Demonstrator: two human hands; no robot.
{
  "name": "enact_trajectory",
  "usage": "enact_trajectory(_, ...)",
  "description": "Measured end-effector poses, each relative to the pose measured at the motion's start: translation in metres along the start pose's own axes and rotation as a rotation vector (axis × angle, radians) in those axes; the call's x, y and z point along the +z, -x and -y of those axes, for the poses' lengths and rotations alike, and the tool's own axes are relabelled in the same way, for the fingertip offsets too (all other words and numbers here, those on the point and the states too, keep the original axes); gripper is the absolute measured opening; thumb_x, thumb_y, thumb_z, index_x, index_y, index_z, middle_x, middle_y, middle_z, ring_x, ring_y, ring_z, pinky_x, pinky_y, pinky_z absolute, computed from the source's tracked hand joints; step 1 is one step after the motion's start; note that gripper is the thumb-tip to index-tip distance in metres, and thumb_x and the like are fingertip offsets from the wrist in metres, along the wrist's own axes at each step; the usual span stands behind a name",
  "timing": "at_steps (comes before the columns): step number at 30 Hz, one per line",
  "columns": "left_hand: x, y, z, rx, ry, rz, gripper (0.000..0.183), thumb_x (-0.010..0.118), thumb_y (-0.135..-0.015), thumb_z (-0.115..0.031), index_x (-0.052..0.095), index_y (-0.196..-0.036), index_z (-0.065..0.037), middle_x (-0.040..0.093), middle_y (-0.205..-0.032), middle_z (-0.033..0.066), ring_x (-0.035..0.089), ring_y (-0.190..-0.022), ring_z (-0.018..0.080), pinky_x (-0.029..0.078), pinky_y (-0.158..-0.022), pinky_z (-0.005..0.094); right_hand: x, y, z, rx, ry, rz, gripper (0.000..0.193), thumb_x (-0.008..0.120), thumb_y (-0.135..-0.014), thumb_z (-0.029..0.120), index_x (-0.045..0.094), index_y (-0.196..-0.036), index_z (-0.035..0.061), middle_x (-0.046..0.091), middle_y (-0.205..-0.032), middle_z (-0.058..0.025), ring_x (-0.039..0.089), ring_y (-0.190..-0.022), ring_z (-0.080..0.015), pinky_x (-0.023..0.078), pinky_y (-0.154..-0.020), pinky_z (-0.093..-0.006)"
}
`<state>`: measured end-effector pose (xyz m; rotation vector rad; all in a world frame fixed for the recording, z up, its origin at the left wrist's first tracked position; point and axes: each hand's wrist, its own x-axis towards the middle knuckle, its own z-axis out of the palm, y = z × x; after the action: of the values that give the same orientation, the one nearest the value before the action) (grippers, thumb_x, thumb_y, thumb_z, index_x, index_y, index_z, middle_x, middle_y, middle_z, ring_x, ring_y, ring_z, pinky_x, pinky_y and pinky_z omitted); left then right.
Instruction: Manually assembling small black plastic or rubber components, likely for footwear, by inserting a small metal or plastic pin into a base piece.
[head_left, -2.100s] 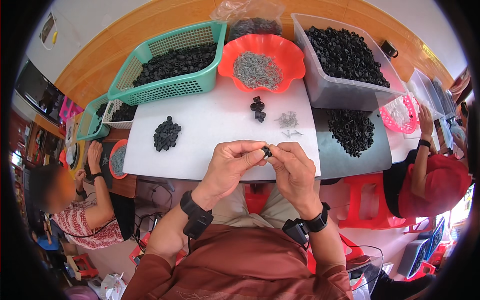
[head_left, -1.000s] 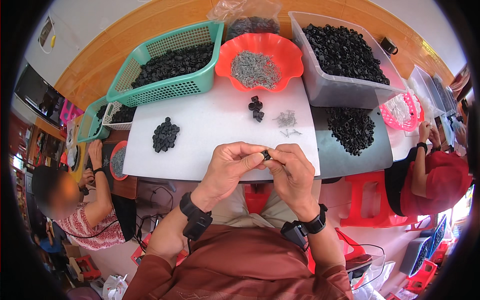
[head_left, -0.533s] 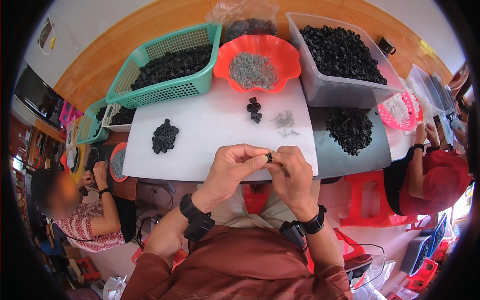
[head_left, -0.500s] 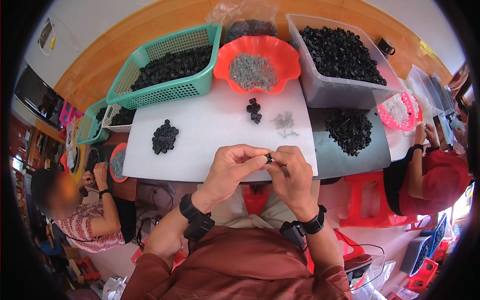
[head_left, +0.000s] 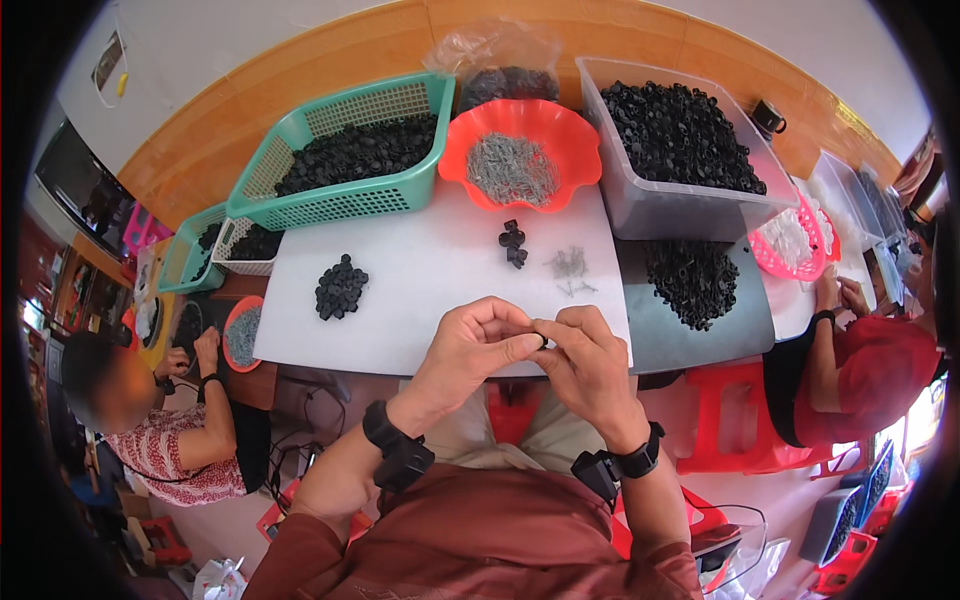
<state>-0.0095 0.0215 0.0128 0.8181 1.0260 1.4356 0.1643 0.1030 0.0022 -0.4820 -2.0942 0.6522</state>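
My left hand [head_left: 478,343] and my right hand [head_left: 588,366] meet above the near edge of the white work sheet [head_left: 420,270]. Both pinch a small black plastic part [head_left: 543,341] between thumb and fingertips, and the fingers cover most of it. Past my hands lie a few black plastic pieces [head_left: 513,243] in a short row. Beside them is a small pile of thin grey metal pins [head_left: 569,263]. To the left, a heap of black pieces [head_left: 341,288] rests on the same sheet.
Along the back stand a green basket [head_left: 340,205] of black parts, a red scalloped bowl [head_left: 455,150] of metal pins, and a clear bin [head_left: 690,215] of black parts. More black pieces [head_left: 694,284] lie on a dark board at right. A co-worker sits on each side.
The view has tilted slightly, so the table things appear lower. My hands still hold the small black part together; my right fingers have shifted over it and hide more of it.
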Motion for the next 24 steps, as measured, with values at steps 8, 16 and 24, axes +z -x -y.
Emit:
enact_trajectory(8,0.003,0.002,-0.005,0.0,-0.167,0.018,0.022,0.075,-0.095,-0.008,0.063,-0.112,-0.001,0.071,-0.103,0.0057,0.068,-0.095,0.01,0.058,-0.085,0.0257,-0.005,0.0,0.004,-0.001,0.006,0.026,0.027,0.079,-0.078,0.002,0.071,-0.103,0.0056,0.065,-0.094,-0.0096,0.067,-0.069,-0.0288,0.054,-0.059,-0.0386)
enact_trajectory(16,-0.004,0.003,-0.005,0.04,-0.192,0.02,0.021,0.075,-0.095,-0.008,0.065,-0.111,0.0,0.072,-0.102,0.0055,0.067,-0.09,0.0085,0.056,-0.081,0.0247,-0.003,-0.001,0.002,-0.01,-0.02,0.105,0.033,0.081,-0.079,0.004,0.07,-0.11,0.0048,0.065,-0.096,-0.0103,0.067,-0.067,-0.0256,0.054,-0.057,-0.036)
enact_trajectory(24,-0.04,-0.019,-0.054,0.378,-0.676,-0.387,0.014,0.076,-0.092,-0.007,0.071,-0.103,0.002,0.073,-0.093,0.0022,0.065,-0.082,0.0065,0.054,-0.075,0.0237,0.004,0.009,-0.014,0.296,-0.432,0.013,0.042,0.083,-0.084,0.006,0.07,-0.124,0.0008,0.064,-0.1,-0.0063,0.055,-0.067,-0.0081,0.047,-0.059,-0.0219)
